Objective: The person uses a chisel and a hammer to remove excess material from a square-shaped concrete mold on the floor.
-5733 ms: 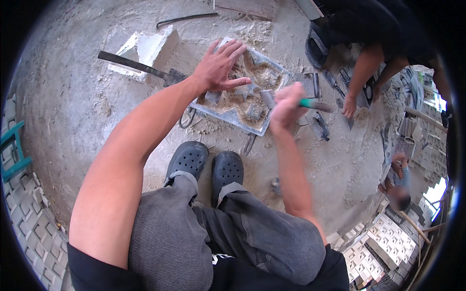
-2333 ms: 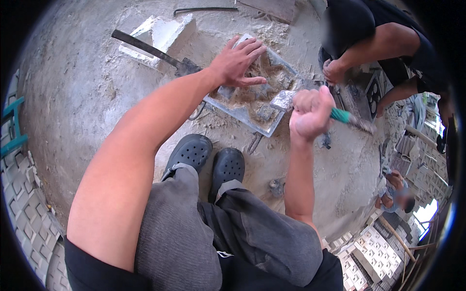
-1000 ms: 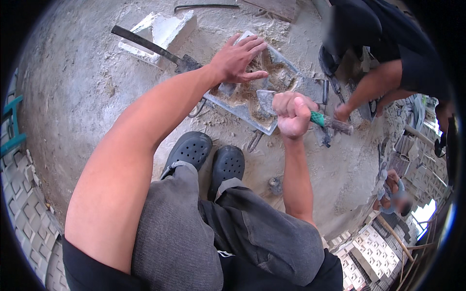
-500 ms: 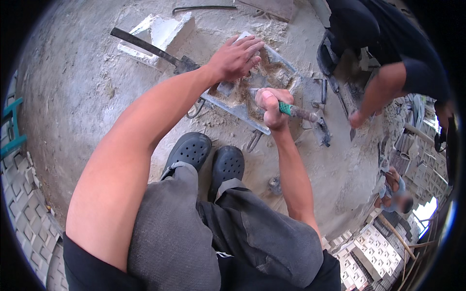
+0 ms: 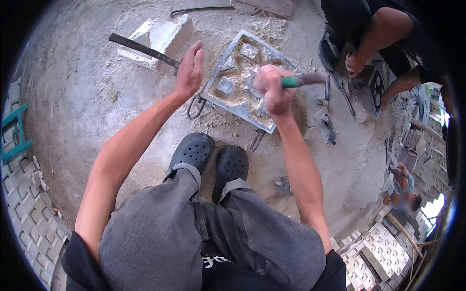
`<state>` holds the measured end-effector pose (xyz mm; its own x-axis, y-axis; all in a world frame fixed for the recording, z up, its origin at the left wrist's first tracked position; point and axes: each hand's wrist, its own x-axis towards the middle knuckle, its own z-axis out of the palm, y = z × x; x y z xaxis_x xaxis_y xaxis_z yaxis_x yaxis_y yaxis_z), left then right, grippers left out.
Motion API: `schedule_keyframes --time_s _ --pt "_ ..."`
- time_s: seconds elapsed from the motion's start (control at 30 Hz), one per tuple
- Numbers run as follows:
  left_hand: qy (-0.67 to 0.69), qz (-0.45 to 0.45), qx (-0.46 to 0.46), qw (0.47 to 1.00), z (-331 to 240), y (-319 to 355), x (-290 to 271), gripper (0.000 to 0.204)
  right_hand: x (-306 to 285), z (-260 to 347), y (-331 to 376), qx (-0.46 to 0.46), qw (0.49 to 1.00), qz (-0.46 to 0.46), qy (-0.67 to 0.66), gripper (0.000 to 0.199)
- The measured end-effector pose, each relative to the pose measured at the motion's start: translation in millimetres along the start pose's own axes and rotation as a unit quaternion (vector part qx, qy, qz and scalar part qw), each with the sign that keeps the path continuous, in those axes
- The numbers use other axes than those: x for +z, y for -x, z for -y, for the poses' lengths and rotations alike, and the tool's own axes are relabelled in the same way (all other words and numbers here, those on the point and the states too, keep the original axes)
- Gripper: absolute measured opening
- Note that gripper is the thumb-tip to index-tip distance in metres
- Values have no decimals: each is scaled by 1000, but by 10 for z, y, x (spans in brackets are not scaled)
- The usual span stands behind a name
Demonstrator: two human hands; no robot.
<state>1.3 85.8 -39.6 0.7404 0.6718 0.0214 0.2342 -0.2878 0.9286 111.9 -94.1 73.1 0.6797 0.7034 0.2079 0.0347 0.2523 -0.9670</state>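
A square metal mould (image 5: 224,60) lies on the dusty floor in front of my shoes, its recesses dusted with sandy powder around raised blocks. Over its right half, my right hand (image 5: 274,87) is closed round a short tool with a green band (image 5: 290,81); its brownish end sticks out to the right, blurred, and I cannot tell its exact kind. Left of the mould my left hand (image 5: 190,72) is raised, fingers stretched out, holding nothing. Behind that hand passes a long dark flat bar (image 5: 143,47), whose near end is hidden, lying against a broken white block (image 5: 170,36).
A co-worker's hand (image 5: 356,65) works at a dark mould (image 5: 373,92) at the upper right. A thin metal rod (image 5: 201,8) lies at the back. Stacked patterned tiles (image 5: 381,247) stand lower right, and a teal frame (image 5: 17,131) at the left.
My left hand has lifted off the mould and swung left, uncovering the raised blocks. My right hand and its tool have shifted slightly up. The co-worker's arms have moved.
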Motion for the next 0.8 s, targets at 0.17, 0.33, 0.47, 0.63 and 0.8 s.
schedule_keyframes --time_s 0.17,0.33,0.47,0.63,0.8 --pt "60 24 -32 997 -6 232 78 48 45 -386 137 -79 995 -42 -45 41" --pt "31 26 -42 998 -106 274 98 45 101 -302 6 32 997 -71 -9 43" --pt "4 11 -58 998 -85 260 73 42 114 -6 -203 -22 993 -45 -110 45" --pt "-42 8 -40 998 -104 244 105 37 101 -561 -212 -1 993 85 85 45" --pt "-53 3 -49 997 -152 257 56 36 108 -119 -572 42 990 129 -27 41"
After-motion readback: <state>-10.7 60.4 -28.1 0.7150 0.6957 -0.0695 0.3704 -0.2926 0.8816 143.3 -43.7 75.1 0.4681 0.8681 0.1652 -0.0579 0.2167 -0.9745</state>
